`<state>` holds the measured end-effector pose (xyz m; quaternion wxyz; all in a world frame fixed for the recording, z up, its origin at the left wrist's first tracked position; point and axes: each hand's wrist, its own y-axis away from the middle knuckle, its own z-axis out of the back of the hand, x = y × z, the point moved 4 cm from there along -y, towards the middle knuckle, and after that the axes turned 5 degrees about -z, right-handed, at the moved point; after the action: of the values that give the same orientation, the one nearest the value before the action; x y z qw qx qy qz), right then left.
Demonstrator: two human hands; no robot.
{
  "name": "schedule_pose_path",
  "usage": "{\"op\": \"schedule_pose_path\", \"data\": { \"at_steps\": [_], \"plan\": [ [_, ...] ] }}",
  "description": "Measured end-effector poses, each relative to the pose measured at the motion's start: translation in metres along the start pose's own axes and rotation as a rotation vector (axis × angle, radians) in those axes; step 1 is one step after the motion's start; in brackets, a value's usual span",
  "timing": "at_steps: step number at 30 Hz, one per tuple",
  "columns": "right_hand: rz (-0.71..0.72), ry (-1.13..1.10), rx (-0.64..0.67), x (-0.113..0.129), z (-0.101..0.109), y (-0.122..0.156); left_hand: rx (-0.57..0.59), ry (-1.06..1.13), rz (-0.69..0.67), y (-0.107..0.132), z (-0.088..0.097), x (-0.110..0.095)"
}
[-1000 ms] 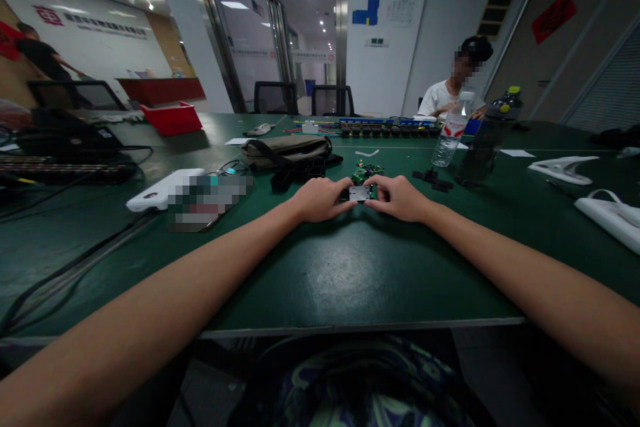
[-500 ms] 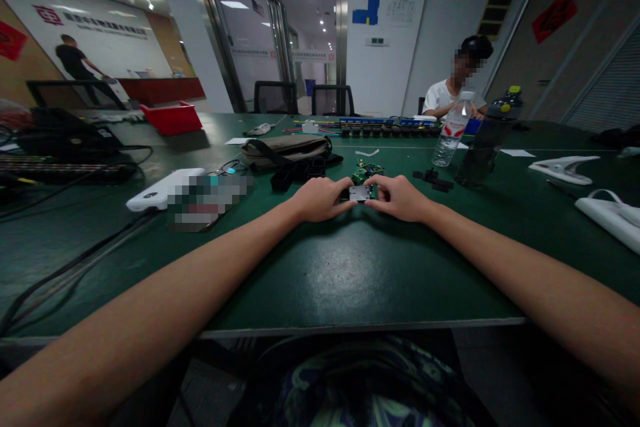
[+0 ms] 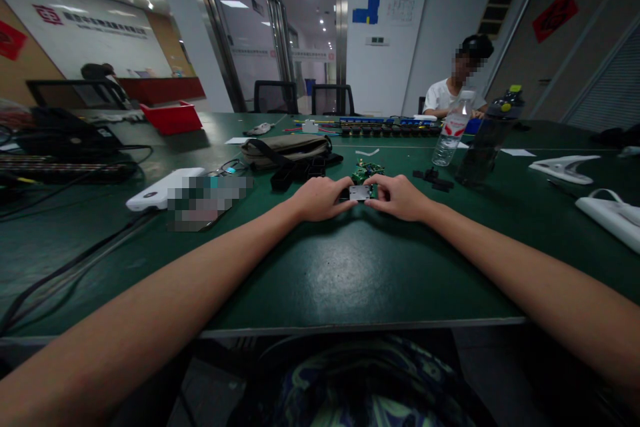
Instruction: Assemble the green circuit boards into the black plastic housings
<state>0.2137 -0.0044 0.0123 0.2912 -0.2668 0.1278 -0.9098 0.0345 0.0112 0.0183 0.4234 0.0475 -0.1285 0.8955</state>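
Note:
A small circuit board with a silver metal plate [image 3: 359, 193] is held level just above the green table. My left hand [image 3: 320, 199] pinches its left end between thumb and fingers. On the opposite end, my right hand [image 3: 400, 198] grips it the same way, and a bit of green board shows beside those fingertips. Right behind it lies a pile of green circuit boards [image 3: 367, 171], partly hidden by my hands. Several small black pieces [image 3: 434, 179] lie to the right of my right hand. Black plastic parts [image 3: 300, 175] lie beyond my left hand.
Behind the left hand rests a khaki pouch [image 3: 285, 150]. A clear water bottle [image 3: 453, 130] and a dark bottle [image 3: 487, 140] stand at the right. A white device [image 3: 165, 190] with cables lies left; a red bin [image 3: 173, 118] is farther back. A person [image 3: 453, 95] sits across the table.
Both hands keep the same hold on the board, with hardly any movement. At the far left background, the standing person now appears bent low behind the chair.

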Motion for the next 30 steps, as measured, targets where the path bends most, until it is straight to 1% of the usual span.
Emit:
{"op": "schedule_pose_path", "data": {
  "at_steps": [8, 22, 30],
  "plan": [
    [-0.009, -0.002, -0.001, -0.0009, -0.0006, 0.0002, -0.016, 0.008, -0.008, 0.0003, 0.0008, -0.0003],
    [-0.018, -0.001, 0.016, -0.0009, -0.0006, -0.0001, -0.006, 0.005, -0.012, -0.0002, 0.0009, -0.0005],
    [-0.002, -0.006, 0.005, -0.0008, -0.0004, -0.0001, 0.000, 0.002, -0.008, 0.0001, 0.0007, -0.0008]
  ]
}}
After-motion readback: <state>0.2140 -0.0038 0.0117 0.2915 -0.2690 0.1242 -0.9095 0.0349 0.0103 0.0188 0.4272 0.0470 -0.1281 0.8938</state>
